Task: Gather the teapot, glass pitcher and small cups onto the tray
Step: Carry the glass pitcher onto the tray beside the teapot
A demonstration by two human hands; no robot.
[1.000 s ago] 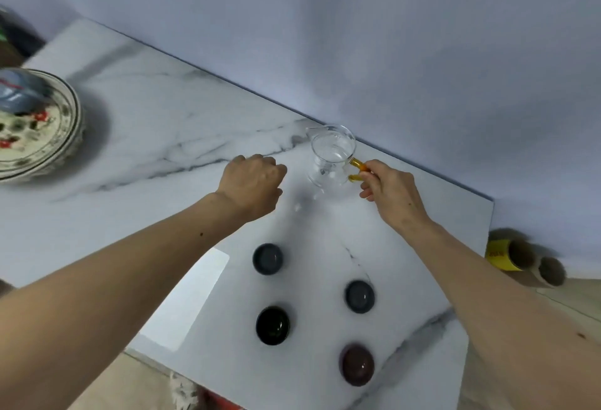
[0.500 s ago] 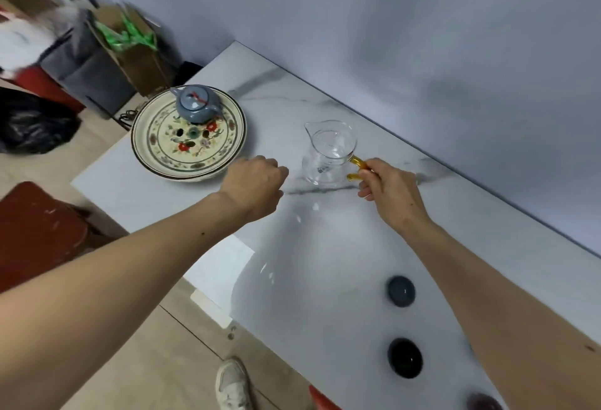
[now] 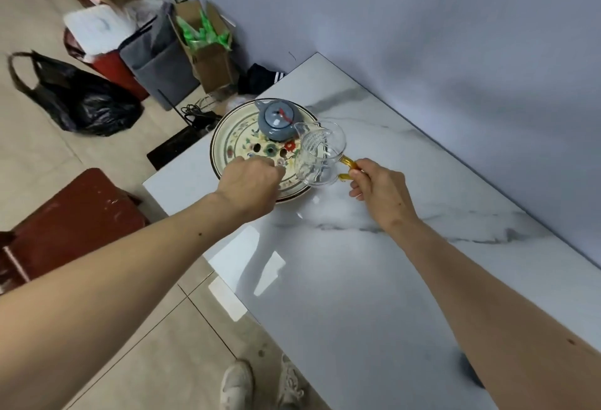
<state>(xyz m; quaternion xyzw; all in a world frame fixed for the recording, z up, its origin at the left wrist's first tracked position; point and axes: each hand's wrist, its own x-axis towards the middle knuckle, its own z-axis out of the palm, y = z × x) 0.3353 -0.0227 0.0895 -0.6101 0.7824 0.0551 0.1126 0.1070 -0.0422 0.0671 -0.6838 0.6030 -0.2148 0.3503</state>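
Note:
A round floral tray (image 3: 232, 149) lies at the left end of the marble table (image 3: 374, 266). On the tray's far side stands a blue-grey teapot (image 3: 276, 121). My right hand (image 3: 380, 190) grips the yellow handle of the clear glass pitcher (image 3: 317, 157), which is upright over the tray's right rim; I cannot tell whether it touches the tray. My left hand (image 3: 252, 183) is a closed fist over the tray's near rim, with nothing visible in it. One dark small cup (image 3: 468, 372) peeks out behind my right forearm at the lower right.
A grey wall runs along the table's far edge. The table's left corner ends just beyond the tray. On the floor to the left are a red stool (image 3: 65, 224), a black bag (image 3: 87, 104) and cardboard boxes (image 3: 205, 48). My shoes (image 3: 260, 383) show below.
My right hand has carried the pitcher left along the table to the tray's right rim. My left fist moved with it over the tray. Most cups have dropped out of view.

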